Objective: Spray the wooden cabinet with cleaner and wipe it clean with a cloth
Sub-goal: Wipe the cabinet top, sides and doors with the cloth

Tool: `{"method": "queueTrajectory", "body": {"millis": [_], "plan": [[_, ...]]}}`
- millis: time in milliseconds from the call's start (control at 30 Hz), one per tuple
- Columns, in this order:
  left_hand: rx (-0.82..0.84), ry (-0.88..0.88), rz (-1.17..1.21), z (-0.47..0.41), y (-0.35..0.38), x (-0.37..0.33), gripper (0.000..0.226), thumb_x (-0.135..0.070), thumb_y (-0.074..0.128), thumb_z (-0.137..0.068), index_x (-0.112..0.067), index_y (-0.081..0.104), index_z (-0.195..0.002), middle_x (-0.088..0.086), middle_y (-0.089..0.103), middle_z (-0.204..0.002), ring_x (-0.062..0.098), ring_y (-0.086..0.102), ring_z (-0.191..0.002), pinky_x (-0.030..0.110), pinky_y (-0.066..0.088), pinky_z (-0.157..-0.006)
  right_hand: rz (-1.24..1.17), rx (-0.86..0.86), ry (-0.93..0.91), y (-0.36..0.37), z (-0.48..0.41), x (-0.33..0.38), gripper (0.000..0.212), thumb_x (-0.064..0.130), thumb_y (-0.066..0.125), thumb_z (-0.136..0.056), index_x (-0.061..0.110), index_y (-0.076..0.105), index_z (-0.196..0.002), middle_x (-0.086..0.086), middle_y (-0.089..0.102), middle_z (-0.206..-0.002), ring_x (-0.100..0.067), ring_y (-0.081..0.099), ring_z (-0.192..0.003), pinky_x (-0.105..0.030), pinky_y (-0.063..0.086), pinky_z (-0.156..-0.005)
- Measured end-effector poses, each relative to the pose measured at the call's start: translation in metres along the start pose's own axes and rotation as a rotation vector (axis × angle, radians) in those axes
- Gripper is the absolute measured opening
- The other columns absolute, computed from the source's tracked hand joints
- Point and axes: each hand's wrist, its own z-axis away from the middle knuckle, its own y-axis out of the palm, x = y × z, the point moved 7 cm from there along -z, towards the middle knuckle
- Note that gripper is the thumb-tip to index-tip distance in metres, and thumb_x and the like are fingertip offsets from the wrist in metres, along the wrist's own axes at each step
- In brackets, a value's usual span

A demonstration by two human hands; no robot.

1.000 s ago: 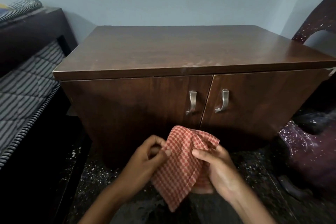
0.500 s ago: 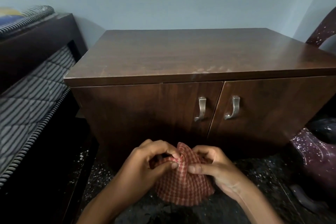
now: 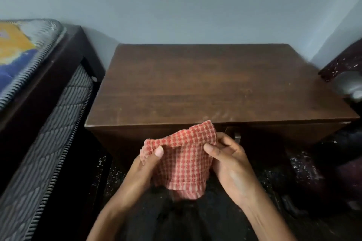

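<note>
Before cabinet (image 3: 215, 84), hands (image 3: 195, 164) gripping checked cloth (image 3: 182, 162)

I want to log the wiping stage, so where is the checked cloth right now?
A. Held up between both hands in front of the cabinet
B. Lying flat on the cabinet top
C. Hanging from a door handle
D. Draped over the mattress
A: the left hand and right hand each pinch the red checked cloth, held in the air before the wooden cabinet, whose top is bare.

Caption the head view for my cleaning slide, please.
Both hands, left and right, hold a checked cloth in front of the wooden cabinet.
</note>
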Motion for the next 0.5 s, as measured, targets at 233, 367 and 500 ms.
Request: {"method": "queueTrajectory", "body": {"millis": [233, 367, 500], "plan": [[-0.261, -0.167, -0.049, -0.001, 0.007, -0.072, 0.020, -0.023, 0.061, -0.087, -0.018, 0.065, -0.106, 0.001, 0.072, -0.105, 0.020, 0.068, -0.101, 0.030, 0.054, -0.081, 0.286, -0.195, 0.038, 0.018, 0.011, 0.073, 0.018, -0.006, 0.067, -0.076, 0.009, 0.067, -0.087, -0.007, 0.071, -0.084, -0.022, 0.066, -0.084, -0.031, 0.051, -0.074], [-0.235, -0.247, -0.062, 0.010, 0.030, -0.117, 0.023, -0.005, 0.062, -0.088, -0.010, 0.059, -0.110, 0.005, 0.072, -0.101, 0.020, 0.069, -0.096, 0.019, 0.054, -0.068, 0.364, -0.240, 0.073, 0.036, 0.024, 0.124, 0.017, -0.009, 0.061, -0.081, 0.005, 0.063, -0.091, -0.008, 0.069, -0.084, -0.021, 0.065, -0.082, -0.026, 0.053, -0.070], [-0.153, -0.276, 0.100, 0.018, 0.063, -0.176, 0.052, -0.006, 0.077, -0.075, -0.009, 0.055, -0.122, 0.013, 0.070, -0.112, 0.027, 0.068, -0.101, 0.038, 0.056, -0.084, 0.399, -0.197, 0.024, 0.059, 0.029, 0.194, 0.013, -0.002, 0.058, -0.086, 0.009, 0.061, -0.093, 0.002, 0.071, -0.084, -0.010, 0.066, -0.082, -0.020, 0.052, -0.072]]}}
